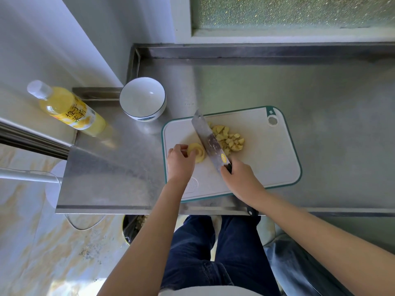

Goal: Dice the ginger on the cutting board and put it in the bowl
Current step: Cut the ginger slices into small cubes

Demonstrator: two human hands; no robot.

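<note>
On the cutting board [267,159] at frame centre, the left hand [180,160] pinched the uncut ginger [198,153] just left of the cleaver [210,142] gripped by the right hand [239,176]; dice [229,139] lay right of it.

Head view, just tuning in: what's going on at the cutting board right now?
A person is partway through dicing ginger on the cutting board. The right-hand grip holds the cleaver by its handle, its blade between the uncut ginger slices and a pile of diced pieces. The left-hand grip steadies the slices. The white bowl beside the board holds nothing yet.
</note>
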